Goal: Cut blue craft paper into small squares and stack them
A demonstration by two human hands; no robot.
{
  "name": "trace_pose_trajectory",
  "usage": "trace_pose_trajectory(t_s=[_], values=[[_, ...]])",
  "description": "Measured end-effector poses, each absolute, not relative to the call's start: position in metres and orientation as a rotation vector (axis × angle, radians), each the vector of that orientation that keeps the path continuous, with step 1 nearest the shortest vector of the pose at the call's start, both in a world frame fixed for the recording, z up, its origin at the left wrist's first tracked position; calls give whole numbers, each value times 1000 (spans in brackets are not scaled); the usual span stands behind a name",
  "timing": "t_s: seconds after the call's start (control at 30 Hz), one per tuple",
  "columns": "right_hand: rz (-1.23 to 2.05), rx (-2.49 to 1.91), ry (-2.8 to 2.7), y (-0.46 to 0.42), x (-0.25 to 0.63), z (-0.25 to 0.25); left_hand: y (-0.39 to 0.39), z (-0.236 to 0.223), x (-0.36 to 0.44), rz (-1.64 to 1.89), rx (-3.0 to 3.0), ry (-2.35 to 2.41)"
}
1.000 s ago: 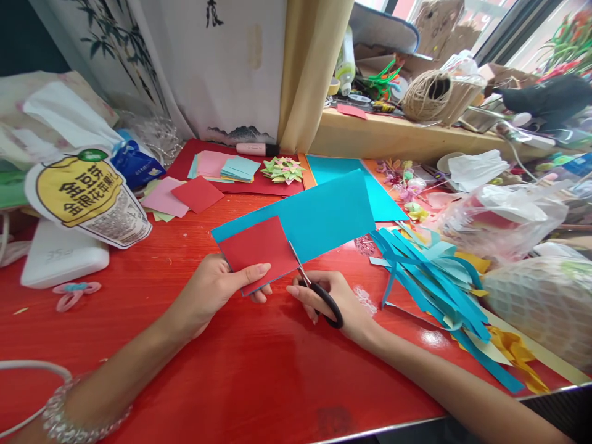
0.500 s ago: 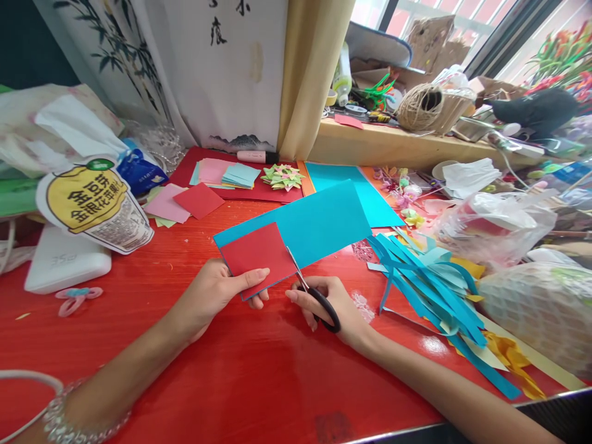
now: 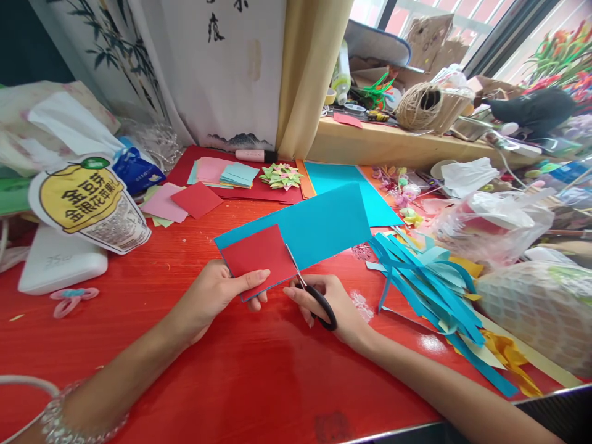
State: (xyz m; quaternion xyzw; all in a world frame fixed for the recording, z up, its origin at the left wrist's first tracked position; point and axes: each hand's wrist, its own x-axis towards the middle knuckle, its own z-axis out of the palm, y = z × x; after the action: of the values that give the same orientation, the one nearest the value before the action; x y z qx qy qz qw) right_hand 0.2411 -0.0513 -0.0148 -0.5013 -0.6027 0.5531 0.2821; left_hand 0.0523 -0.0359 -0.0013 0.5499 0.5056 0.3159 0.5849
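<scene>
Between thumb and fingers, my left hand (image 3: 231,287) pinches a red paper square (image 3: 256,250) laid over one end of a long blue paper sheet (image 3: 324,219). The thumb lies on the red square; the fingers are beneath. Black-handled scissors (image 3: 319,302) are in my right hand (image 3: 335,311), which is closed around the handle loops. Their blades meet the blue sheet along the right edge of the red square, and part of the lower blade is hidden by the paper. Both papers are held above the red table (image 3: 259,370).
Cut blue strips (image 3: 425,290) lie heaped on the right beside clear plastic bags (image 3: 490,225). At the back are small paper squares (image 3: 238,175), a folded paper flower (image 3: 281,177) and another blue sheet (image 3: 340,182). A white power bank (image 3: 62,262) sits at left.
The hands, papers and scissors hold almost the same pose. The whole view has shifted slightly, with the background sliding a little to the left.
</scene>
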Motion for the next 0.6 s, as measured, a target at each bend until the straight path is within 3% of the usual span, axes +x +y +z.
trace_pose_trajectory(t_s=[0.6], values=[[1507, -1362, -1596, -49, 242, -11, -38, -1, 55, 721, 1204, 1152]])
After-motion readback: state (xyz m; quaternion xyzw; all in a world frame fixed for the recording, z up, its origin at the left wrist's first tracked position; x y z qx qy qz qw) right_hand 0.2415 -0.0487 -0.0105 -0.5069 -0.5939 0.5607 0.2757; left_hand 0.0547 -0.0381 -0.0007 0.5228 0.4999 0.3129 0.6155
